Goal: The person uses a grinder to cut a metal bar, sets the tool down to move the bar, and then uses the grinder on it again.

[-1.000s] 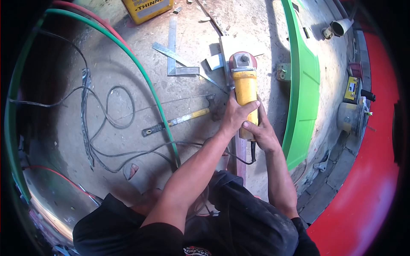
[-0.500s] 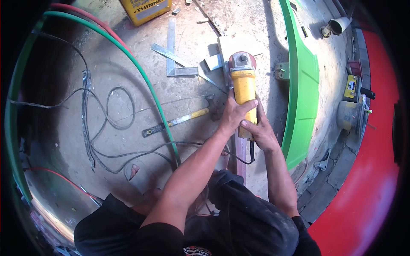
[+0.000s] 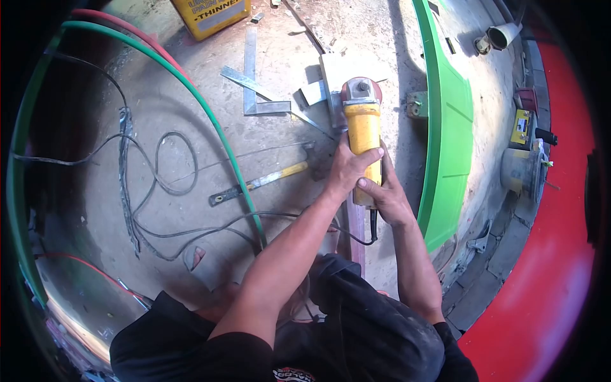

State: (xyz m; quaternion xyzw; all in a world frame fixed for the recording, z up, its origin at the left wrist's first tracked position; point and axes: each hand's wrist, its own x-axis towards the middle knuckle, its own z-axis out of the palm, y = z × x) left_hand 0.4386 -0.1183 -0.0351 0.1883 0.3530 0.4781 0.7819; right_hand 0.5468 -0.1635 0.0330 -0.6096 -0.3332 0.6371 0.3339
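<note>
A yellow angle grinder [image 3: 364, 124] points away from me, its disc at the far end beneath the metal head. My left hand [image 3: 349, 168] is closed around the left side of its body, thumb laid across the top. Around the rear of the body on the right, my right hand [image 3: 389, 196] is closed too, its thumb near the left one. The disc overlaps the right side of a long metal bar [image 3: 333, 95] that runs toward me under the grinder. A black power cord [image 3: 373, 223] leaves the grinder's rear and loops off to the left.
Left of the bar lie a metal square [image 3: 251, 83] and a hammer [image 3: 261, 183] with a yellow and black handle. A green hose [image 3: 219, 121] arcs across the floor. The thinner can [image 3: 213, 16] stands at the far side. A green panel [image 3: 449, 127] lies to the right.
The view has shifted slightly, so the floor things sit a little further left. Both hands keep their hold on the grinder, which sits slightly further right relative to the bar.
</note>
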